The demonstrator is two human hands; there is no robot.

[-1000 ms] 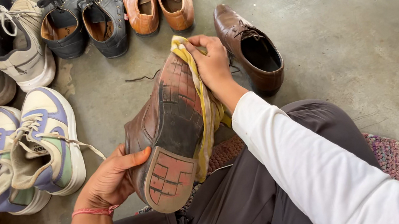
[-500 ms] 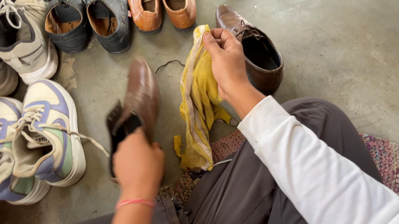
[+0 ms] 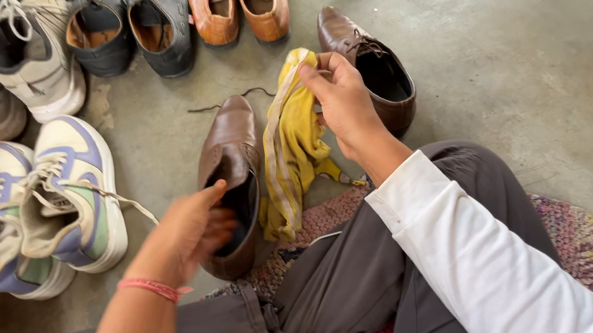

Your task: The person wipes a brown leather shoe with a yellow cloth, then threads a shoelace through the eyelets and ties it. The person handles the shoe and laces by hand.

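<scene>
left hand [image 3: 190, 230] at the heel of a brown shoe [image 3: 232, 178], right hand [image 3: 341, 97] pinching a yellow cloth [image 3: 293, 147].

the left hand's fingers curl over the back rim of the shoe, which stands upright on the concrete floor [image 3: 536, 51] just in front of the knees. the right hand is closed on the cloth's top edge, letting it hang between that shoe and its brown mate [image 3: 373, 68]. white and purple sneakers [image 3: 44, 207] lie to the left.

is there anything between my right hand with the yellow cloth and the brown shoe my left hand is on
Nothing visible. The right hand holds the yellow cloth up, and it hangs right beside the brown shoe, which stands upright on the floor. The left hand grips the shoe's heel end; its toe and upper are bare.
</scene>
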